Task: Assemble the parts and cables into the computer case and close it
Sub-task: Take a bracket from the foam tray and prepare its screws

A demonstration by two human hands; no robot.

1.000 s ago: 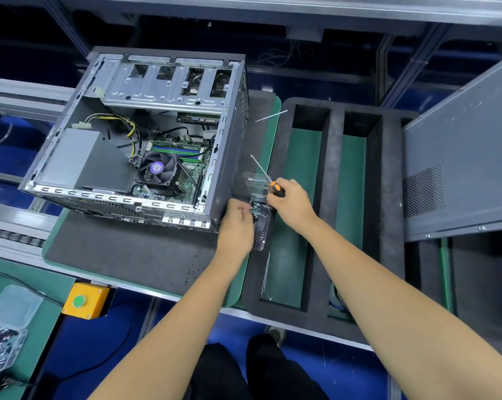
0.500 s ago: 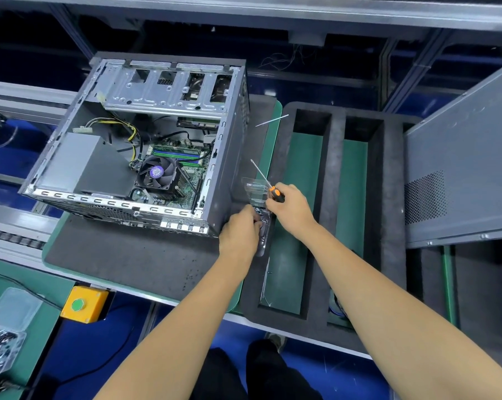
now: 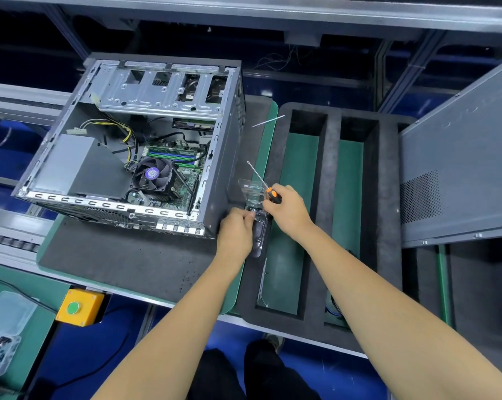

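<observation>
The open computer case [image 3: 134, 157] lies on its side on a dark foam mat [image 3: 122, 264], showing a CPU fan [image 3: 154, 176], a grey power supply [image 3: 73, 166] and cables. Right of the case lies a clear plastic screw box [image 3: 257, 226] with its lid up. My left hand [image 3: 236, 230] has its fingertips pinched in that box; whether it holds a screw is hidden. My right hand [image 3: 286, 209] grips an orange-and-black screwdriver [image 3: 262, 184] whose shaft points up and left. The grey side panel [image 3: 457, 157] leans at the right.
A black foam tray [image 3: 330, 215] with two long green-floored slots sits right of the case. A white cable tie [image 3: 268, 121] lies at its top left. A yellow box with a green button [image 3: 78, 307] and a clear bin of screws [image 3: 1, 339] sit at lower left.
My left hand has crept slightly right into the screw box. My right hand with the screwdriver has stayed nearly still. The view has shifted a little.
</observation>
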